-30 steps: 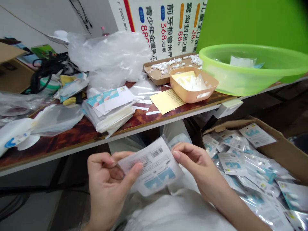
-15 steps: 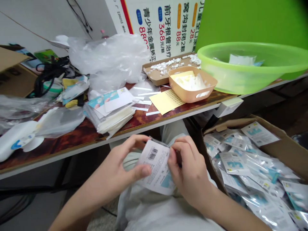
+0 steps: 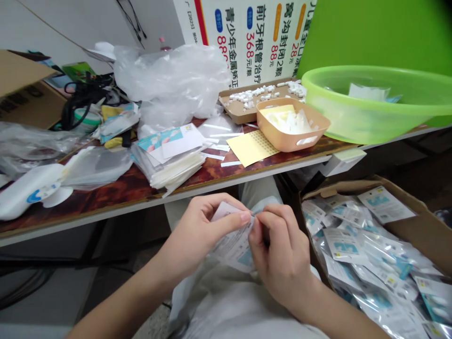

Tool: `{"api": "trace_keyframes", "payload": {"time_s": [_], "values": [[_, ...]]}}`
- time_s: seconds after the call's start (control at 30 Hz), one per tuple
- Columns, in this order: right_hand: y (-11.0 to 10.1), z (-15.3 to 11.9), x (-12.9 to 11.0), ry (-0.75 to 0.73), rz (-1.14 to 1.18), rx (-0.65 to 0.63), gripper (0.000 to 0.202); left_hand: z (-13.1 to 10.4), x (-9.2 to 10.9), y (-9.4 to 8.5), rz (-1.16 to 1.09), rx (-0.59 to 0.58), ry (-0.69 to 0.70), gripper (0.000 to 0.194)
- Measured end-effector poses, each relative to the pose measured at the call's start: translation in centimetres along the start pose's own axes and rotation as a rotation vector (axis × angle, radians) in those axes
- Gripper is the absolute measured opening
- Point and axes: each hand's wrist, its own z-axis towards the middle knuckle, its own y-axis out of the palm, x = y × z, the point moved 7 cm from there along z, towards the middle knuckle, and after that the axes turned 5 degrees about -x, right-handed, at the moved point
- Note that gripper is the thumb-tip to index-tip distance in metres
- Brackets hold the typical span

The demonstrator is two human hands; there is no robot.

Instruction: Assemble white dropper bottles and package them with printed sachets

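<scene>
Above my lap, both hands hold a small flat packet with a printed card (image 3: pixel 231 245), white with fine text and a teal patch. My left hand (image 3: pixel 208 226) is closed on its upper part, the thumb lying across the card and pointing right. My right hand (image 3: pixel 282 249) pinches the packet's upper right edge, its fingers curled under. The fingertips of both hands meet at that edge. Much of the card is covered by the hands, and whatever lies behind it is hidden.
At right, a cardboard box (image 3: pixel 423 200) holds many packets (image 3: pixel 346 247). On the table (image 3: pixel 106 200) are a card stack (image 3: pixel 180 169), a yellow sheet (image 3: pixel 252 147), a peach basket (image 3: pixel 293 141), a cardboard tray (image 3: pixel 235 115), plastic bags (image 3: pixel 173 80) and a green basin (image 3: pixel 353 120).
My left thumb has slid up and right across the card to the edge beside my right hand. The card's top now tilts and is more covered. The view has shifted slightly left.
</scene>
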Motion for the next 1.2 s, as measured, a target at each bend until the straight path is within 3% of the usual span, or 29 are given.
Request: {"api": "trace_keyframes", "payload": {"time_s": [0.23, 0.37, 0.43, 0.5, 0.6, 0.67, 0.73, 0.87, 1.2], "values": [[0.3, 0.0, 0.0, -0.022, -0.032, -0.025, 0.016, 0.2, -0.8, 0.1, -0.145, 0.082, 0.001, 0.017], [0.5, -0.1, 0.2, -0.002, -0.003, -0.052, 0.018, 0.3, -1.1, 0.2, -0.274, 0.021, -0.065, 0.027], [0.3, 0.0, 0.7, 0.028, 0.024, -0.034, 0.018, 0.3, -0.6, -0.6, -0.347, -0.009, -0.046, 0.037], [-0.1, 0.1, 2.1, 0.138, 0.083, 0.034, 0.015, 0.1, 0.2, -2.6, -0.358, 0.061, 0.085, 0.043], [0.3, -0.6, 6.7, 0.547, 0.379, 0.088, 0.007, -0.7, 0.8, -4.9, -0.192, 0.180, 0.329, 0.044], [1.8, -1.4, 9.1, 0.790, 0.592, 0.044, 0.017, -0.7, -0.3, -3.5, -0.080, 0.061, 0.311, 0.044], [3.0, -1.9, 10.3, 0.887, 0.683, 0.010, 0.025, -0.5, -2.1, -1.3, -0.043, -0.046, 0.190, 0.034], [4.2, -2.4, 11.0, 0.922, 0.698, 0.035, 0.029, -0.1, -3.9, 1.3, -0.171, 0.018, 0.125, 0.026], [5.8, -3.6, 11.2, 0.923, 0.649, -0.010, 0.027, -0.2, -3.3, 1.7, -0.160, 0.019, 0.128, 0.017]]}}
